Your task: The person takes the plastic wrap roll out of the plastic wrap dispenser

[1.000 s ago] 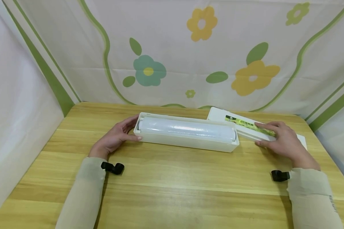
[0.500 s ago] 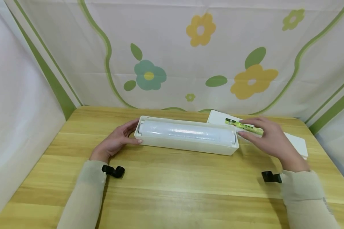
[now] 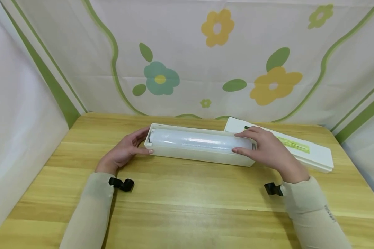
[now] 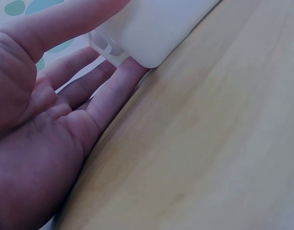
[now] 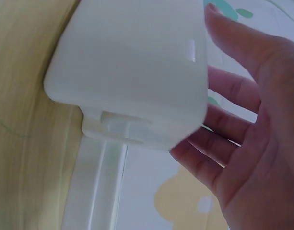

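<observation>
A long white plastic-wrap box (image 3: 199, 156) lies on the wooden table, its top side uncovered. Inside it rests a roll of plastic wrap (image 3: 196, 139). My left hand (image 3: 124, 151) holds the box's left end, thumb on the front wall and the other fingers behind. In the left wrist view, fingers (image 4: 119, 91) reach around the box's end wall (image 4: 156, 28). Over the box's right end, my right hand (image 3: 269, 147) spreads thumb and fingers above the roll. In the right wrist view, its fingers (image 5: 223, 122) lie along the box's far edge; contact with the roll cannot be told.
A white lid (image 3: 319, 155) with a green-yellow label lies at an angle behind and right of the box, partly covered by the right hand. Beyond the wooden table (image 3: 187, 204) hangs a flowered white curtain (image 3: 187, 52). Black wrist cameras sit on both sleeves.
My right hand has left the lid and moved leftward to the right end of the box, over the roll. The left hand stays at the box's left end.
</observation>
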### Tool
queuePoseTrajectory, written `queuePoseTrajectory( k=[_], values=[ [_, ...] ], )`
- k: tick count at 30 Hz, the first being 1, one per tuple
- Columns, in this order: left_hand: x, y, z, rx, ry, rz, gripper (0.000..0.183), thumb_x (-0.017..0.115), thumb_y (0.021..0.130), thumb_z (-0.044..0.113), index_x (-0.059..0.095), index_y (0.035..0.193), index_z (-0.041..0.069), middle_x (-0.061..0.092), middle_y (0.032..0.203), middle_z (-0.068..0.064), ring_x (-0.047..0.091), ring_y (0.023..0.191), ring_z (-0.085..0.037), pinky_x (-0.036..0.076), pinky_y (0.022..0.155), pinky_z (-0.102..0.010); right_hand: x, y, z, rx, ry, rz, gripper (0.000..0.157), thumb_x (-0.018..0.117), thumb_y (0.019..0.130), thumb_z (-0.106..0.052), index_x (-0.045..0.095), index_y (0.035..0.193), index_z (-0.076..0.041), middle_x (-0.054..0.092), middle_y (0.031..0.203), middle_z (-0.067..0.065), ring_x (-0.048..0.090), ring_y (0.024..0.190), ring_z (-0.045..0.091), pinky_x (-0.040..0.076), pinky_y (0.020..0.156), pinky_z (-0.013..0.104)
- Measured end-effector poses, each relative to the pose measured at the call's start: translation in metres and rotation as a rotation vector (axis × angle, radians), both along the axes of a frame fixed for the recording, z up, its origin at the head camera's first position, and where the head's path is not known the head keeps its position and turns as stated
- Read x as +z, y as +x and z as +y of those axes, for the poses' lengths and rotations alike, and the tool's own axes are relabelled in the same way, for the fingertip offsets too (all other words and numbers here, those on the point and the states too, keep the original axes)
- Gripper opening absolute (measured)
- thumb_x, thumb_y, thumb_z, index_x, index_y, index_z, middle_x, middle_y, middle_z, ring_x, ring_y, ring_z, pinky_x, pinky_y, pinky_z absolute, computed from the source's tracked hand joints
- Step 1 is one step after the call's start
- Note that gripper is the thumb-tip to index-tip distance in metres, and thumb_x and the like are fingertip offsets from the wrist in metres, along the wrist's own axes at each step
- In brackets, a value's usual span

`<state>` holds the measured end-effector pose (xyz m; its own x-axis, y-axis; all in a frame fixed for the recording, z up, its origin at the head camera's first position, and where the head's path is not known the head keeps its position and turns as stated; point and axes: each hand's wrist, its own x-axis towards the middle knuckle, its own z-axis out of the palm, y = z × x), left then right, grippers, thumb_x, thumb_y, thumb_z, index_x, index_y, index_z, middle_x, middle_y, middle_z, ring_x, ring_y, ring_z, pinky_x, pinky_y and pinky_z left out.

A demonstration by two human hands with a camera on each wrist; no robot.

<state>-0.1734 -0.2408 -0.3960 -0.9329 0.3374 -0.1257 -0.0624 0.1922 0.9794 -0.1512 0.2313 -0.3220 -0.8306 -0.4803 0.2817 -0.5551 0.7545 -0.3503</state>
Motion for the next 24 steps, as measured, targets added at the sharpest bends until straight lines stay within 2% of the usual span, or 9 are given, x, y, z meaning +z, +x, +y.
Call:
queuePoseTrajectory(
  k=[6,14,18,24],
  values=[
    [0.001,0.0,0.0,0.005,0.006,0.002,0.099,0.087,0.088,0.005,0.035,0.17,0.02,0.035,0.176,-0.003,0.026,0.165,-0.025,0.017,0.135,-0.051,-0.004,0.001,-0.008,-0.057,0.015,-0.001,0.047,0.092,0.086,-0.039,0.079,0.119,-0.009,0.076,0.115,0.01,0.07,0.099,0.027,0.057,0.09,0.05],
    [0.0,0.0,0.001,0.014,0.016,-0.002,0.099,0.087,0.088,0.005,0.035,0.17,0.021,0.035,0.176,-0.002,0.025,0.165,-0.025,0.016,0.135,-0.051,-0.003,-0.002,-0.018,-0.103,0.049,-0.037,0.054,0.094,0.082,-0.048,0.077,0.116,-0.009,0.077,0.108,0.005,0.069,0.096,0.024,0.056,0.087,0.046],
    [-0.001,-0.001,0.002,0.015,0.024,-0.005,0.099,0.087,0.087,0.005,0.036,0.17,0.021,0.037,0.175,-0.001,0.027,0.163,-0.023,0.017,0.135,-0.049,0.002,-0.002,-0.021,-0.124,0.111,-0.071,0.062,0.09,0.083,-0.056,0.077,0.122,-0.009,0.078,0.114,0.009,0.069,0.102,0.028,0.056,0.091,0.051],
    [0.0,0.0,0.002,0.012,0.018,0.0,0.099,0.087,0.087,0.005,0.034,0.17,0.019,0.035,0.176,-0.004,0.025,0.165,-0.026,0.017,0.135,-0.052,0.005,-0.004,-0.025,-0.129,0.193,-0.145,0.071,0.086,0.086,-0.058,0.074,0.134,-0.007,0.075,0.127,0.015,0.065,0.114,0.033,0.055,0.097,0.055]
  ],
)
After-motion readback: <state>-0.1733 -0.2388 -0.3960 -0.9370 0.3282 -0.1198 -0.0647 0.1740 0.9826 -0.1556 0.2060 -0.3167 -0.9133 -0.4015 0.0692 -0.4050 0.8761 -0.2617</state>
